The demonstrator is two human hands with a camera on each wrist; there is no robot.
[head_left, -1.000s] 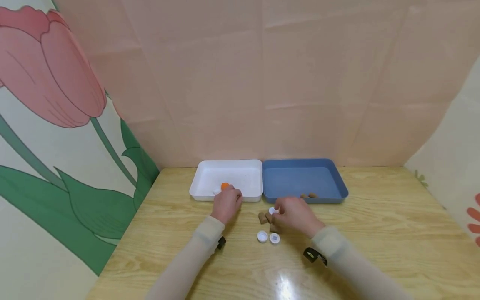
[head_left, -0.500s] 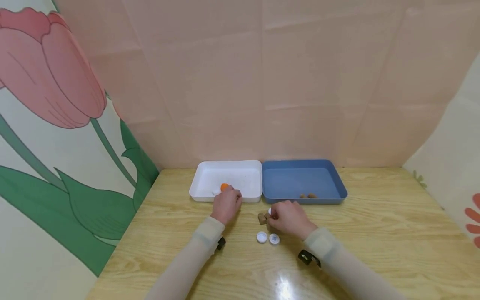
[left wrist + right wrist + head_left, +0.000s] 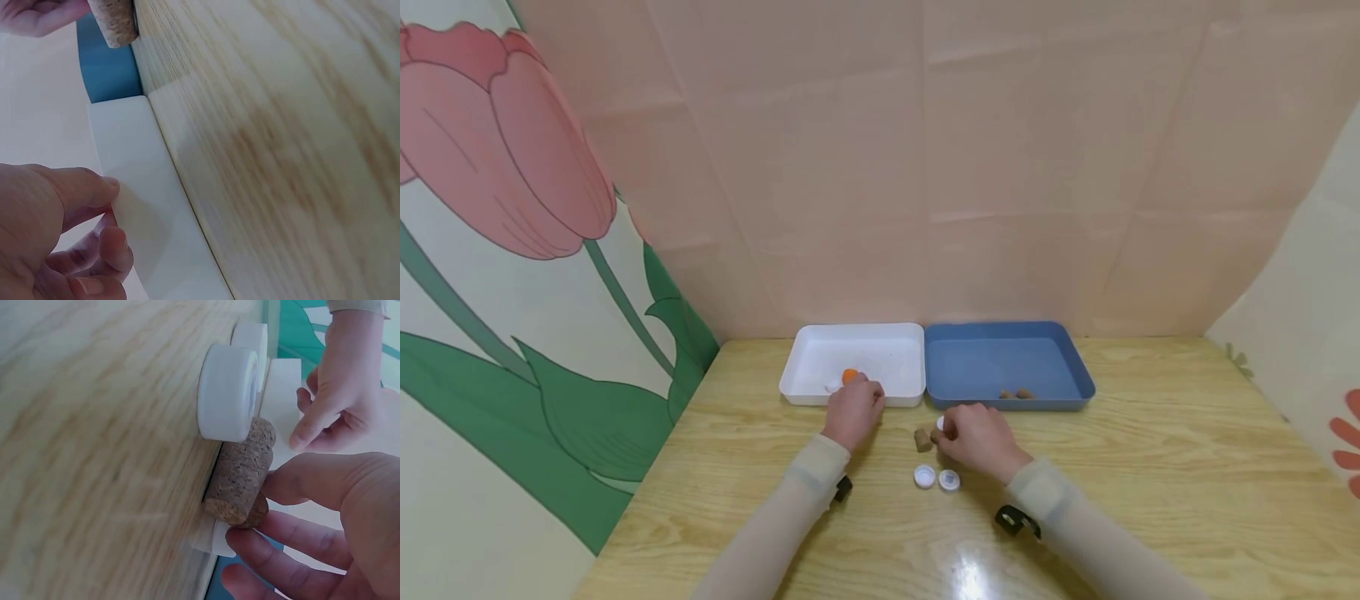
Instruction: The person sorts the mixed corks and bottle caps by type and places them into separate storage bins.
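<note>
My right hand [image 3: 979,442] is low over the table with a cork between thumb and fingertips. In the right wrist view the held cork [image 3: 257,514] is mostly hidden behind another cork [image 3: 240,478]. A further cork [image 3: 922,440] lies just left of the hand, and a white bottle cap [image 3: 941,424] shows beyond its fingers. Two more white caps, one [image 3: 924,476] beside the other [image 3: 949,481], lie nearer me. My left hand [image 3: 854,412] rests at the front rim of the white tray [image 3: 887,400], fingers loosely curled, thumb tip right at the rim.
Inside the white tray are an orange cap [image 3: 850,376] and a white piece [image 3: 832,387]. The blue tray [image 3: 1000,328] stands against its right side, with corks [image 3: 1024,393] near its front wall. Behind both trays rises a pinkish cloth backdrop [image 3: 925,167].
My right hand has moved slightly left and toward me, closing on a cork and covering that part of the pile. My left hand has stayed at the white tray's rim.
</note>
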